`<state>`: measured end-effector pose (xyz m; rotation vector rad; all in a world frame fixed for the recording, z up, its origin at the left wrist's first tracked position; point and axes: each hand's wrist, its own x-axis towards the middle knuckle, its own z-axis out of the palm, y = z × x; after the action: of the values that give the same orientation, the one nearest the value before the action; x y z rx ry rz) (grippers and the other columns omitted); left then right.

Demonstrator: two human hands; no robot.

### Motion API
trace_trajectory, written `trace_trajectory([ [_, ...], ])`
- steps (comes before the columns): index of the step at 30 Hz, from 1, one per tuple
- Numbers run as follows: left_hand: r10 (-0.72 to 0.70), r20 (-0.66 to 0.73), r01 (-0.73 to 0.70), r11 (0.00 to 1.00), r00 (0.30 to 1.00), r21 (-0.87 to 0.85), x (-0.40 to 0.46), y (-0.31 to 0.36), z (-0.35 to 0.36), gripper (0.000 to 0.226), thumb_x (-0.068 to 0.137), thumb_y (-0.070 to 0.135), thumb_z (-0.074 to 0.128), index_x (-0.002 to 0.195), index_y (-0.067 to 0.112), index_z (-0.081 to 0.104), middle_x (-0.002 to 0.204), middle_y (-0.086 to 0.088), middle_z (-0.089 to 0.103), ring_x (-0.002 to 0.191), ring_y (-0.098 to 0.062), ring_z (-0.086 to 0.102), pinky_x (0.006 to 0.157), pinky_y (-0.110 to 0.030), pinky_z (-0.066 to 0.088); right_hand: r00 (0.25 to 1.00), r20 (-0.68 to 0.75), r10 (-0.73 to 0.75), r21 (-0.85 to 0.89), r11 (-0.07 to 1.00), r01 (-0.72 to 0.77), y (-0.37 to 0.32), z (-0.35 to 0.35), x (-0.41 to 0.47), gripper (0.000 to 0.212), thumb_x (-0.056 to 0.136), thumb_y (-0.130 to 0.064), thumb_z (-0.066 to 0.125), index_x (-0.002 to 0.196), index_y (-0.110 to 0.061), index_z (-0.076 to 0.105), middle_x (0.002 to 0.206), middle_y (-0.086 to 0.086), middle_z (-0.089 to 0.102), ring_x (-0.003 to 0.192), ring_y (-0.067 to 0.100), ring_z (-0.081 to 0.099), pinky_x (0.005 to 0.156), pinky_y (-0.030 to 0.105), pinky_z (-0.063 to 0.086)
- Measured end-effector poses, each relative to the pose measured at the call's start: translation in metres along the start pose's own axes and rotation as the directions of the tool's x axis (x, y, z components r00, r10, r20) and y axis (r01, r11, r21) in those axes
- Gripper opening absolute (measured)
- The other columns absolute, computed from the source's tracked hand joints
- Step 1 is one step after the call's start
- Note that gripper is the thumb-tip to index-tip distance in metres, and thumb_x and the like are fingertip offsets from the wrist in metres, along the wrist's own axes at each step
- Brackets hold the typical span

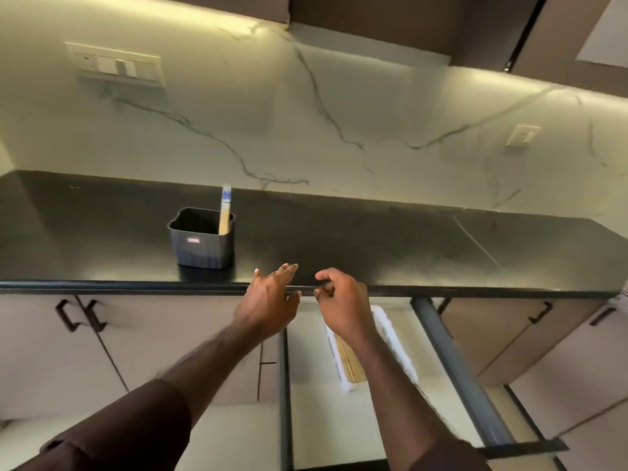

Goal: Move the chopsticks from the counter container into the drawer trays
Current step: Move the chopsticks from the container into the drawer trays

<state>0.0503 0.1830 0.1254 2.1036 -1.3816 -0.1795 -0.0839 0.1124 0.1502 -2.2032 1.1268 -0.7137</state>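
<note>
Your left hand [268, 300] reaches over the bench [373, 239] edge with fingers spread and holding nothing; your right hand [343, 300] hangs beside it, fingers loosely curled, also holding nothing. One wrapped pair of chopsticks [225, 210] stands in the dark container [202, 239] on the bench. More chopsticks lie in the white tray [390, 338] inside the open drawer [452, 362] below.

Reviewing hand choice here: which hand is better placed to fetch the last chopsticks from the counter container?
Probably left. The left hand is open, nearer the container holding the chopsticks; the right hand is curled over the drawer tray.
</note>
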Motion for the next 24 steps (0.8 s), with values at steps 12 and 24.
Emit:
trace_trajectory([
  [12,0.006,-0.005,-0.006,1.000,1.000,-0.024,0.020,-0.156,-0.111,0.049,0.093,0.018,0.061,0.140,0.015,0.044,0.121,-0.007,0.066,0.104,-0.020,0.065,0.080,-0.023,0.054,0.993,0.101,-0.058,0.030,0.998,0.055,-0.113,0.136,0.052,0.026,0.090,-0.013,0.066,0.116,-0.020,0.067,0.097,-0.005,0.073,0.081,0.001,0.065,0.066,0.009,0.048],
  [24,0.011,0.022,-0.012,0.999,1.000,0.040,0.071,-0.231,-0.145,0.055,0.095,0.023,0.059,0.146,0.017,0.039,0.137,-0.008,0.059,0.113,-0.025,0.064,0.114,-0.047,0.028,0.986,0.161,-0.039,0.032,0.999,0.034,-0.158,0.211,0.110,0.026,0.089,-0.016,0.069,0.113,-0.023,0.066,0.103,-0.007,0.069,0.083,0.002,0.063,0.074,0.016,0.054],
])
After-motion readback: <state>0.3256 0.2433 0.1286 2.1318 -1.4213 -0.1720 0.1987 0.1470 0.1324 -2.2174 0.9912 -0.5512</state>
